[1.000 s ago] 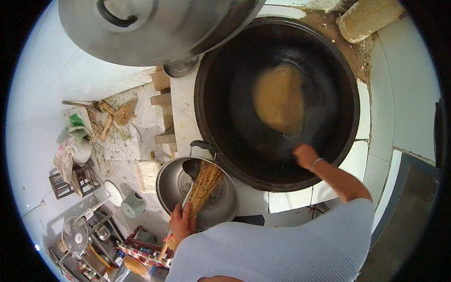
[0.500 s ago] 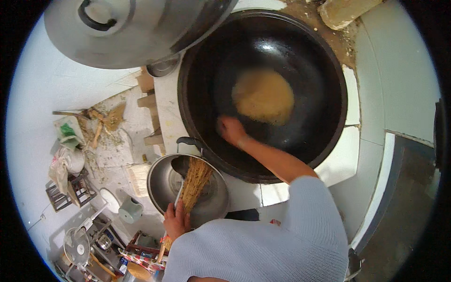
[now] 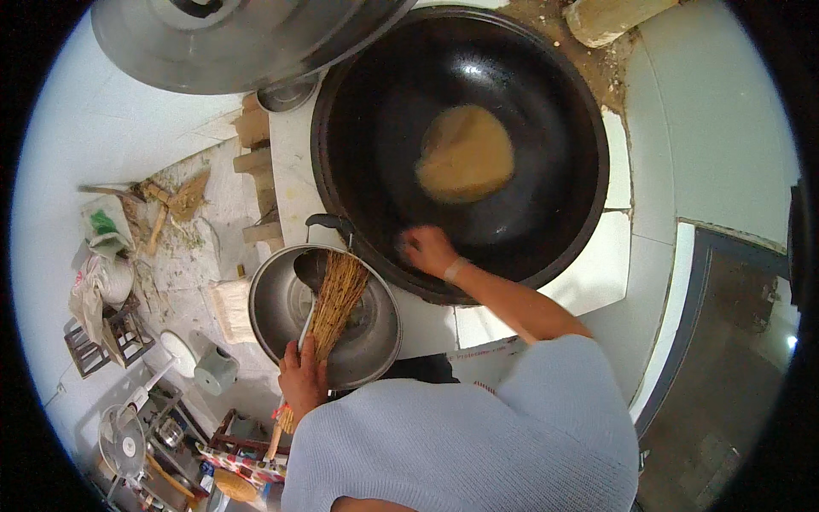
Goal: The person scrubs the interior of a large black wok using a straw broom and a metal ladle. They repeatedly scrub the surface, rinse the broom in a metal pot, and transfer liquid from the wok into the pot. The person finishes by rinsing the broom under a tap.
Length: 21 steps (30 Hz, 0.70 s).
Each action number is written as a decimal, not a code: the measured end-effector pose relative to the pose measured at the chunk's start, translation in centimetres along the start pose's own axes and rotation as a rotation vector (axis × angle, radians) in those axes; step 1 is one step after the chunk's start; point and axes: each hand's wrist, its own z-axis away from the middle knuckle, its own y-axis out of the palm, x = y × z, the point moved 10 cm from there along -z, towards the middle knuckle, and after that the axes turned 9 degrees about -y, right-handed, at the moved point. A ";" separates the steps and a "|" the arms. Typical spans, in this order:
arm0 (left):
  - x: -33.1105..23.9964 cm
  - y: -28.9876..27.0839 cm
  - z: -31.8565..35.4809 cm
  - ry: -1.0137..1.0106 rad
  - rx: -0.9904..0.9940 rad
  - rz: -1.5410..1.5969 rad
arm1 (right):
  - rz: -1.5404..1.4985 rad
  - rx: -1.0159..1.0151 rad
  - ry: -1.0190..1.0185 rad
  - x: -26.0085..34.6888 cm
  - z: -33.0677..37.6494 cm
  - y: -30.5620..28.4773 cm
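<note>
A big dark wok (image 3: 546, 183) is set into the white counter, with a pool of cloudy yellowish liquid (image 3: 469, 158) at its bottom. My right hand (image 3: 431, 249) hangs over the near side of the wok, apart from the liquid. Its fingers look partly curled but are smeared by motion. Down to the left, a metal pot (image 3: 388, 328) with a black handle sits against the wok's edge. My left hand (image 3: 303, 384) is closed around a straw brush (image 3: 339, 294) and a ladle (image 3: 310, 271), both reaching over the pot; the ladle's dark bowl lies partly behind the bristles.
A large metal lid (image 3: 256, 51) looms at the upper left, beside a small metal bowl (image 3: 286, 96). Bricks (image 3: 253, 128) line the counter's left edge. Lower left are a grey-green bucket (image 3: 215, 371), a dark stool (image 3: 111, 341) and shelves of kitchenware. A doorway (image 3: 708, 367) is at right.
My right hand has drawn back from the liquid toward the wok's near rim. The view has shifted slightly, while my left hand keeps its hold on the brush and ladle.
</note>
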 end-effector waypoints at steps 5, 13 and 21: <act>0.3 0.1 0.5 0.011 0.003 0.045 | 0.958 0.391 0.323 -9.0 9.1 -19.6; -0.5 -0.6 0.0 0.011 -0.025 -0.011 | -0.078 -0.150 0.083 4.1 1.0 -1.1; 0.1 -0.2 0.0 -0.002 -0.020 -0.001 | 1.196 0.389 0.385 -12.8 9.6 -21.8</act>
